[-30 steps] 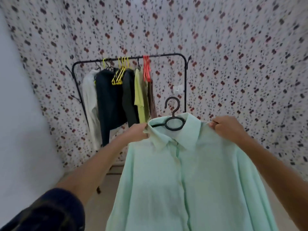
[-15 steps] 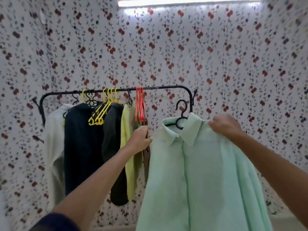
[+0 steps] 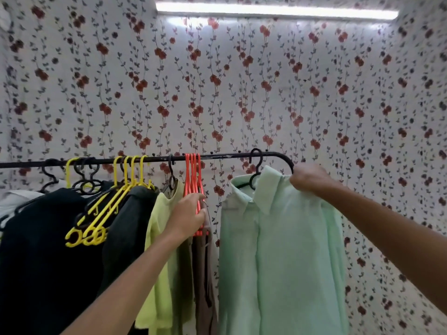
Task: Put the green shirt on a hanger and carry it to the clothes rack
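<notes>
Shirt: pale mint-green button-front shirt is hanging on a black plastic hanger, whose hook is sitting over the black metal clothes rack rail near its curved right end.

Right hand: my right hand is gripping the shirt's shoulder, fingers curled round the fabric just beside the rail's bend.

Left hand: my left hand is reaching among the hanging clothes, fingers wrapping round the lower part of a bunch of bare orange-red plastic hangers.

Rack, to the left of the shirt: a brown garment is hanging below the orange-red bunch, then a lime-yellow top, dark garments and a cluster of bare yellow plastic hangers tilting down and leftward.

Backdrop: white wallpaper with red flowers and dark vines is filling the wall, and a fluorescent tube light is glowing along the top.
</notes>
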